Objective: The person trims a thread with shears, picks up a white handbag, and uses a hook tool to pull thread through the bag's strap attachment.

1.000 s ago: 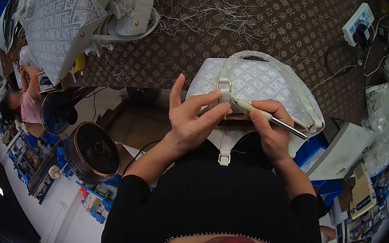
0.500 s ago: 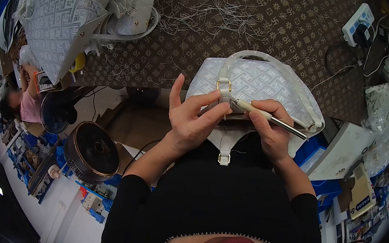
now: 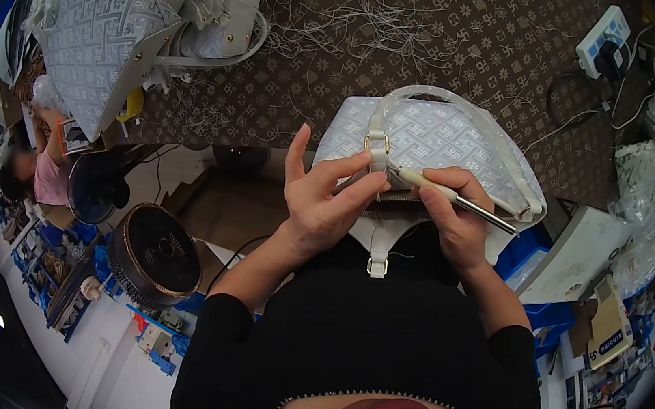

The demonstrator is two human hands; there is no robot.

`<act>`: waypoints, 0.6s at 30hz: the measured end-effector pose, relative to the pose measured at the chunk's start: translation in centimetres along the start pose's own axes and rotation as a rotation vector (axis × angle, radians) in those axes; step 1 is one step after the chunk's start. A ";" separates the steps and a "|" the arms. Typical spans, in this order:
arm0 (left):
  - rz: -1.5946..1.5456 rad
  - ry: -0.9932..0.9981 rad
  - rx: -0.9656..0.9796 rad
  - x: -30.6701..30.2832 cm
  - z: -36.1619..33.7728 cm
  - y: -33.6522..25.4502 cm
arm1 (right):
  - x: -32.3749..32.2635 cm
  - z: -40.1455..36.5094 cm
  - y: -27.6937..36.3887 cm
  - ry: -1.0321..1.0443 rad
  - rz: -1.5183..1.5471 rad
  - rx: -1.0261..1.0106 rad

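A white patterned handbag [image 3: 441, 141] lies at the table's near edge, tipped toward my body. Its handle [image 3: 431, 92] arches over the top and joins a short tab through a gold buckle [image 3: 377, 142]. With thumb and index finger my left hand [image 3: 325, 200] pinches that tab just below the buckle, the other fingers raised. Held like a pen in my right hand [image 3: 460, 221] is an awl-like tool [image 3: 437, 187] with a cream grip and silver rear end. Its thin tip points left at the tab; the exact contact is hidden. A second buckled tab [image 3: 376, 266] hangs nearest me.
More white handbags [image 3: 108, 30] are piled at the left of the brown patterned table [image 3: 494, 45]. Loose thread ends [image 3: 375, 18] litter the cloth. A power strip [image 3: 603, 40] sits at the right, a round fan [image 3: 156, 253] at lower left. Another person [image 3: 49, 170] is farther left.
My hands, the tool and the handbag look the same in both frames. The other person at the left has shifted very slightly.
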State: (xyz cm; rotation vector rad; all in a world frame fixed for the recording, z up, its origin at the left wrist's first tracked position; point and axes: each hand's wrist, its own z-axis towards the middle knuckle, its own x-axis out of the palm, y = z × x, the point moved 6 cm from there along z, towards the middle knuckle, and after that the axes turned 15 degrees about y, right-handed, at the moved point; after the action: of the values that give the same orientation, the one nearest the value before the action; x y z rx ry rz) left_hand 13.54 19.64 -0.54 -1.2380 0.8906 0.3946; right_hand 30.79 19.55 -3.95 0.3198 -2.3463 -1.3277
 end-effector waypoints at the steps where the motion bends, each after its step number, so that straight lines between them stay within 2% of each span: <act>1: 0.000 0.000 0.000 0.0 0.0 0.0 | 0.0 0.0 0.0 0.001 -0.006 -0.002; 18: -0.001 -0.007 -0.006 0.1 -0.2 0.0 | 0.0 -0.1 -0.2 0.010 -0.011 0.008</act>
State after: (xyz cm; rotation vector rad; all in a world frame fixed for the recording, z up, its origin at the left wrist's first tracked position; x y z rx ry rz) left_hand 13.55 19.47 -0.60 -1.2418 0.8836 0.4003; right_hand 30.85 19.40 -4.09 0.3419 -2.3457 -1.3193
